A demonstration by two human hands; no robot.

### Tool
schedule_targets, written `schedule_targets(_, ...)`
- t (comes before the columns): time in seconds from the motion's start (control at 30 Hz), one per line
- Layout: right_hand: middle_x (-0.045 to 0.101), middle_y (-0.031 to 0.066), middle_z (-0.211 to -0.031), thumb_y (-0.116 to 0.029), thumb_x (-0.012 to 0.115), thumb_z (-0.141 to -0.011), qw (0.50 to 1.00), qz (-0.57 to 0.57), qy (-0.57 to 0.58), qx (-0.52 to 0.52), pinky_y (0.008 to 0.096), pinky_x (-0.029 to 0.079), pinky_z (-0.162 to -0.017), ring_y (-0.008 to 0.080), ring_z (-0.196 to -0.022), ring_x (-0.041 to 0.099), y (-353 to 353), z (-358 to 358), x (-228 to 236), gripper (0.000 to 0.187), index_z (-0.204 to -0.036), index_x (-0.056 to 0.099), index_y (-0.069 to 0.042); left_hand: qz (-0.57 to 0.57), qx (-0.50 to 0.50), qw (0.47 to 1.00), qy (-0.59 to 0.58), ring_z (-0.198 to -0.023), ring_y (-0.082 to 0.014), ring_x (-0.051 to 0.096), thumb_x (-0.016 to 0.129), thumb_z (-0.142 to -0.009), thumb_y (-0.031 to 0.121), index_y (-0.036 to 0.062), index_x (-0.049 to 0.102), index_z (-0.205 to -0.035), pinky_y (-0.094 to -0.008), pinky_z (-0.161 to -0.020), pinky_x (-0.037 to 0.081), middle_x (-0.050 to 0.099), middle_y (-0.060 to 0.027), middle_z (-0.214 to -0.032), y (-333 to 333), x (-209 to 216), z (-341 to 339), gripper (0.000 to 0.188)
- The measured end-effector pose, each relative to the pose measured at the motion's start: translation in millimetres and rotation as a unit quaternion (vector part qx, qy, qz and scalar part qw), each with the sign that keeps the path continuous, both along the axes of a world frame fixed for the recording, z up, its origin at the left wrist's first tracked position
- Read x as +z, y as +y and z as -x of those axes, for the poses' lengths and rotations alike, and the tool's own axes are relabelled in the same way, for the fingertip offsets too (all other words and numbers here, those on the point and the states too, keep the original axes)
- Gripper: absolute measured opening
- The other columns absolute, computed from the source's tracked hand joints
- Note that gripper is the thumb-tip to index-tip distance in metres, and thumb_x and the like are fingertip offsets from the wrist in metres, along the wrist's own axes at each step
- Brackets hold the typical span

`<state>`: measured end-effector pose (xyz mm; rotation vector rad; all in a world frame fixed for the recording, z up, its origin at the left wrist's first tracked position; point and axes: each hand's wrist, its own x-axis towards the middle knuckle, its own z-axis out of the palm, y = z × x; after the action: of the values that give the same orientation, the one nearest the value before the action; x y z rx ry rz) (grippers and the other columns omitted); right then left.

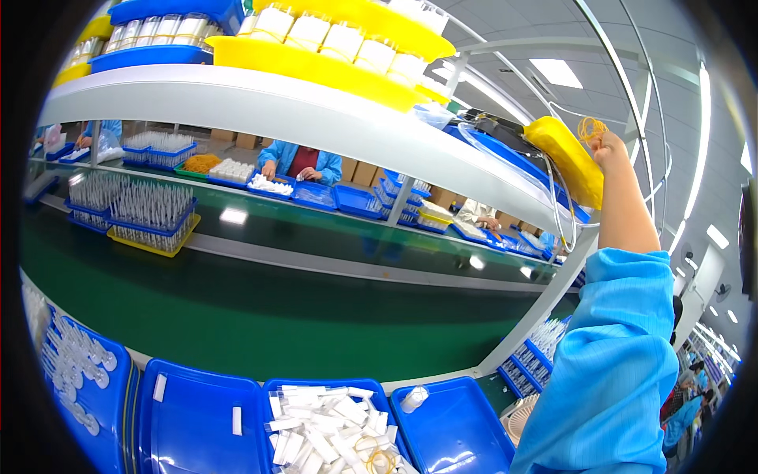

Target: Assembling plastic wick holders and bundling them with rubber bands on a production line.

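My right hand (609, 150) is raised at the upper right, its fingers closed on a bunch of thin yellow rubber bands (591, 129). Just beside it, a yellow tray (562, 154) leans tilted at the end of the overhead shelf, so the hand is close to the tray's rim. My blue sleeve runs up from the lower right. Below, a blue tray (272, 462) holds a heap of small white pieces (324, 430), with a few yellow rubber bands (377, 458) lying on top. My left hand does not show.
The overhead shelf (316, 110) carries yellow and blue trays of banded white bundles. A green conveyor belt (260, 316) runs across, with stacked trays of white sticks (154, 207). Beyond it, a blue-sleeved person (304, 162) handles white pieces. A near blue tray (458, 426) holds one clear-wrapped bundle (414, 399).
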<state>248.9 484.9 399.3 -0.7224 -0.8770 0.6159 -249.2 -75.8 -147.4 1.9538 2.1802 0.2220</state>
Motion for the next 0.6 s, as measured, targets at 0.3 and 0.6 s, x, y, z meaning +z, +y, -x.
schedule_targets(0.3, 0.049, 0.005, -0.074, -0.001, 0.046, -0.087, 0.989, -0.085, 0.046, 0.112, 0.018, 0.03, -0.036, 0.0099, -0.047, 0.039, -38, 35, 4, 0.005, -0.09, 0.05, -0.002, -0.002, -0.017, 0.999, 0.027, -0.124, -0.0409, 0.031, 0.082, -0.048, 0.033, 0.0116, 0.048, -0.124, -0.0507, -0.103, 0.024, 0.032, -0.022, -0.136, 0, -11, 4, 0.086)
schedule_targets(0.6, 0.045, 0.0091, -0.081, -0.001, 0.051, -0.087, 0.951, -0.104, -0.072, 0.284, 0.017, 0.028, -0.041, 0.0095, -0.056, 0.035, -137, 100, -72, 0.012, -0.097, 0.044, 0.003, 0.011, -0.021, 0.998, 0.061, -0.126, -0.0399, 0.028, 0.08, -0.051, 0.036, 0.0137, 0.046, -0.127, -0.0508, -0.103, 0.023, 0.032, -0.0215, -0.136, -1, -13, 3, 0.087)
